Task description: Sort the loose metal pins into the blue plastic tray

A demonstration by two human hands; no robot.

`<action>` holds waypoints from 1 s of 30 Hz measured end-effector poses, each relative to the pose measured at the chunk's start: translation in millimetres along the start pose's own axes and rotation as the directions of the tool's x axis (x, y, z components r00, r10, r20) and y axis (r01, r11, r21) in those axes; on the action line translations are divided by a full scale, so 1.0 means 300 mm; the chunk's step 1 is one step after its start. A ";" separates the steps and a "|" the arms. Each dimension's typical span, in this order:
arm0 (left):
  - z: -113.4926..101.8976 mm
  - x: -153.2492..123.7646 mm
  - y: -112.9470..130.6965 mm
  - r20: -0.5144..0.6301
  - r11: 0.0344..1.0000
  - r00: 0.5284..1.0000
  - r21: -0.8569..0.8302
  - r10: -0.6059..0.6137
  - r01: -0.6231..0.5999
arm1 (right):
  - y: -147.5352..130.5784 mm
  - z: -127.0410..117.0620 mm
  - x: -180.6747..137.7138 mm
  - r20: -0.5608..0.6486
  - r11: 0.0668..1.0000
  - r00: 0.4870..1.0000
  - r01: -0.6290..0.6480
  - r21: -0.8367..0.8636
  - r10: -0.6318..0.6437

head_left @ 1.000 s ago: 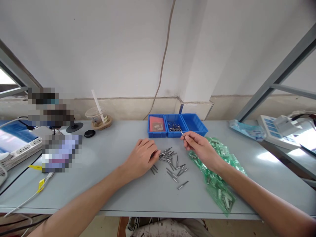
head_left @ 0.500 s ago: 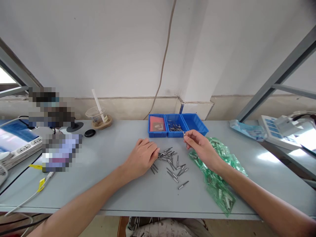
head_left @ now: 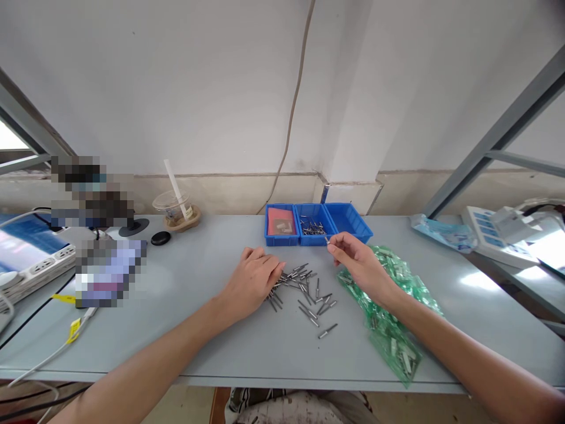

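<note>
My right hand (head_left: 351, 253) is closed in a pinch on a small stepped metal pin (head_left: 327, 240), held just in front of the blue bins. Only the pin's tip shows beyond the fingers. My left hand (head_left: 253, 275) rests palm down on the table with its fingers curled in, at the left edge of a loose pile of similar metal pins (head_left: 304, 282). Anything under those fingers is hidden. The middle blue bin (head_left: 312, 240) holds several metal pins. One single pin (head_left: 328, 331) lies nearer the front edge.
The left blue bin (head_left: 281, 240) holds a pink card with a small bag; beside the middle one is another blue bin (head_left: 348, 218). Green plastic bags (head_left: 392, 318) of parts lie under my right forearm. A lidded cup (head_left: 173, 203), black disc (head_left: 160, 238) and phone (head_left: 110, 274) stand left.
My right hand has hardly moved; the pin between its fingertips now shows less and sits slightly lower. My left hand has shifted slightly left, uncovering a few more pins of the pile.
</note>
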State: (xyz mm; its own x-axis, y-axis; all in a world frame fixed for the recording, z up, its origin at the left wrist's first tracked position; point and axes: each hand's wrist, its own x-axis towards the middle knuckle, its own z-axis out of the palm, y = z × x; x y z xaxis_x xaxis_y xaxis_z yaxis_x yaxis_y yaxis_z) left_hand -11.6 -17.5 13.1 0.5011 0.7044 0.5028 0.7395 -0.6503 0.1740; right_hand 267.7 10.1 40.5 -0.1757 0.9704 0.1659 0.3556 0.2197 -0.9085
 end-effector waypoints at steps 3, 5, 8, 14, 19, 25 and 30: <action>0.007 -0.002 -0.003 0.017 0.999 1.000 0.028 -0.022 0.022 | 0.003 0.000 0.000 0.006 1.000 1.000 0.000 0.007 0.000; 0.008 -0.003 -0.004 0.025 0.999 0.999 0.028 -0.034 0.033 | 0.004 0.000 0.000 0.010 1.000 1.000 0.000 0.011 0.000; 0.002 -0.003 0.000 0.038 0.998 0.998 0.010 -0.056 0.056 | 0.002 -0.002 -0.001 0.007 1.000 1.000 0.008 0.006 -0.008; -0.010 0.003 0.007 0.046 0.996 0.996 -0.030 -0.081 0.082 | 0.007 -0.003 0.000 0.003 0.999 0.999 0.034 -0.008 -0.034; -0.006 0.004 0.006 0.029 0.993 0.995 -0.055 -0.100 0.101 | 0.016 -0.003 0.003 0.007 0.999 0.999 0.039 0.002 -0.039; 0.003 -0.002 0.000 0.025 0.995 0.995 -0.047 -0.092 0.093 | 0.017 -0.002 0.001 0.011 0.999 0.999 0.038 0.007 -0.038; 0.014 -0.006 -0.010 0.014 0.996 0.997 -0.051 -0.075 0.075 | 0.014 -0.004 -0.001 0.014 0.999 0.999 0.034 -0.011 -0.034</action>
State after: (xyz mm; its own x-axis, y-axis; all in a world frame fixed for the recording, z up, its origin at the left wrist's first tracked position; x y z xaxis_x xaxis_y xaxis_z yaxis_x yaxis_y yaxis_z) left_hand -12.8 -15.8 8.2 0.4506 0.7548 0.4767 0.7514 -0.6090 0.2541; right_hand 270.4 11.0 37.0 -0.2008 0.9608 0.1910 0.3595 0.2537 -0.8980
